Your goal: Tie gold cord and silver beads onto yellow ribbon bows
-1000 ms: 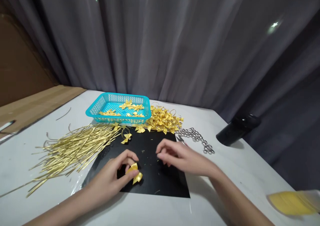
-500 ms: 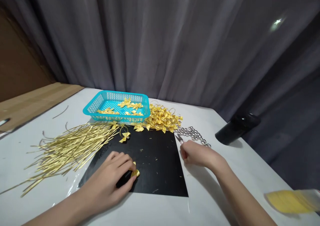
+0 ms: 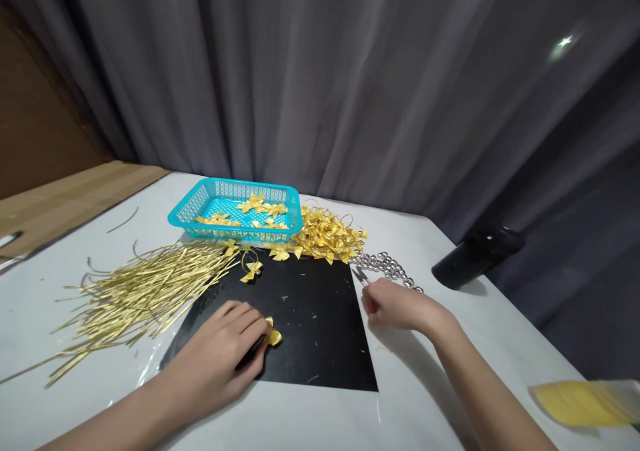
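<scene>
My left hand [image 3: 235, 344] rests on the black mat [image 3: 320, 324], its curled fingers and thumb closed on a small gold ribbon bow [image 3: 274, 335]; part of the bow is hidden behind the fingertips. At the mat's right edge, my right hand [image 3: 387, 302] is a fist around a pair of small scissors [image 3: 360, 276]. Only the metal blades show, apart and pointing away from me; the handles are hidden in the fist. Another gold bow [image 3: 251, 271] with a wire loop lies at the mat's far edge.
A blue basket [image 3: 235, 234] with several bows stands at the back, beside a heap of gold bows [image 3: 330, 234]. Gold twist ties [image 3: 150, 288] spread on the left. Silver beads [image 3: 387, 264], a black bottle [image 3: 475, 258] and a yellow roll-like object [image 3: 575, 401] are on the right.
The bow at my left fingertips has shifted slightly away from me and turned, showing more of itself. My right hand has stayed nearly still with the scissors.
</scene>
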Demonstrator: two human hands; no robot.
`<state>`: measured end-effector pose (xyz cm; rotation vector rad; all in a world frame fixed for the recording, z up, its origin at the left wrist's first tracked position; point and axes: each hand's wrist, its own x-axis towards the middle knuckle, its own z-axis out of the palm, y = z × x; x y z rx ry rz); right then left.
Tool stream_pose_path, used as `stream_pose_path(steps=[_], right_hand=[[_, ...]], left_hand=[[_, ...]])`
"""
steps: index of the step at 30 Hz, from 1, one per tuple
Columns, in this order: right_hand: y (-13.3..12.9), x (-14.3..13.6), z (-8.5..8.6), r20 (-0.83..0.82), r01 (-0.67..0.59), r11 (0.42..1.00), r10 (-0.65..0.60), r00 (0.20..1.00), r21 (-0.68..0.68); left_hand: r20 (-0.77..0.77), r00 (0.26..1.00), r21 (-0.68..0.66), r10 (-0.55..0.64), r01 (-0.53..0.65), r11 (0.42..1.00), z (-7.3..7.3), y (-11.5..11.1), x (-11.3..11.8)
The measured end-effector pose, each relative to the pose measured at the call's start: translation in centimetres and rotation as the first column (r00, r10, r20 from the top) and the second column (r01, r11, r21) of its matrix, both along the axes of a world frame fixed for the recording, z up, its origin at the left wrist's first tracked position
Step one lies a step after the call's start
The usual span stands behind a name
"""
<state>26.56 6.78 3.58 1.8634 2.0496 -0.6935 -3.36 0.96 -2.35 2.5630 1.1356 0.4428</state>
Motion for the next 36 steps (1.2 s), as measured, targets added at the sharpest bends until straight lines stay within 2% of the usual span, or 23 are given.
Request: stream_pose_path(steps=[4, 7, 9, 11, 13, 14, 16, 17, 18, 20, 21, 23, 25, 27, 31, 34, 36], right_hand=[[0.1, 0.8, 1.5, -0.198, -0.074, 0.994, 0.087, 0.976, 0.075], [-0.1, 1.3, 2.9, -0.347, -0.079, 0.991, 0.112, 0.931, 0.108], [-0.2, 1.7, 3.6, -0.475, -0.017, 0.979, 0.114, 0.872, 0.204], [-0.5, 1.9, 4.5, -0.624, 0.123, 0.926, 0.138, 0.77, 0.357], [-0.9, 2.1, 5.4, -0.747, 0.346, 0.803, 0.175, 0.641, 0.485], [-1.2, 2.1, 5.9, -0.805, 0.471, 0.727, 0.187, 0.563, 0.499], [-1.6, 2.4, 7.0, -0.911, 0.693, 0.597, 0.199, 0.36, 0.404], [-1.8, 2.6, 7.4, -0.953, 0.767, 0.567, 0.193, 0.231, 0.301], [-2.0, 2.8, 7.8, -0.98, 0.805, 0.567, 0.175, 0.091, 0.176], [-2.1, 3.4, 8.4, -0.981, 0.784, 0.615, 0.091, -0.171, -0.08], [-2.1, 3.7, 8.5, -0.962, 0.741, 0.645, 0.029, -0.271, -0.189], [-2.0, 3.9, 8.5, -0.917, 0.647, 0.683, -0.086, -0.39, -0.339], [-1.9, 3.6, 8.4, -0.895, 0.592, 0.702, -0.151, -0.419, -0.395], [-1.9, 2.9, 8.4, -0.896, 0.575, 0.716, -0.164, -0.412, -0.396], [-2.2, 1.2, 8.0, -0.86, 0.567, 0.685, -0.179, -0.479, -0.458], [-2.4, -0.4, 6.8, -0.834, 0.534, 0.677, -0.227, -0.503, -0.507], [-2.5, -1.8, 5.3, -0.852, 0.51, 0.707, -0.266, -0.45, -0.49]], left_hand=[[0.01, 1.0, 0.063, 0.011, -0.012, 0.998, 0.0, -0.1, 0.0], [-0.02, 0.999, 0.042, 0.026, -0.025, 0.999, -0.2, -0.2, 0.0], [-0.043, 0.999, 0.016, 0.025, -0.025, 1.0, -0.3, -0.1, 0.0], [-0.053, 0.999, 0.001, 0.013, -0.013, 1.0, -0.3, -0.1, 0.1], [-0.049, 0.999, -0.001, 0.002, -0.002, 1.0, -0.2, 0.0, 0.1], [-0.036, 0.999, -0.007, 0.0, -0.001, 1.0, -0.1, 0.0, 0.1], [0.017, 1.0, -0.043, 0.008, -0.007, 0.999, 0.0, -0.1, 0.3], [0.059, 0.998, -0.08, 0.019, -0.014, 0.997, 0.1, -0.2, 0.3], [0.111, 0.993, -0.132, 0.031, -0.017, 0.991, 0.1, -0.4, 0.4], [0.219, 0.972, -0.268, 0.08, -0.018, 0.963, 0.1, -0.6, 0.6], [0.264, 0.958, -0.342, 0.111, -0.015, 0.939, 0.1, -0.7, 0.7], [0.337, 0.926, -0.481, 0.173, 0.011, 0.876, 0.2, -0.9, 0.9], [0.403, 0.886, -0.584, 0.229, 0.057, 0.81, 0.5, -0.8, 1.1], [0.465, 0.841, -0.651, 0.278, 0.112, 0.751, 0.8, -0.7, 1.1], [0.486, 0.809, -0.734, 0.331, 0.172, 0.657, 1.2, -0.3, 1.0], [0.449, 0.835, -0.735, 0.317, 0.143, 0.663, 0.8, -0.1, 0.8], [0.433, 0.844, -0.725, 0.317, 0.117, 0.679, 0.3, 0.1, 0.7]])
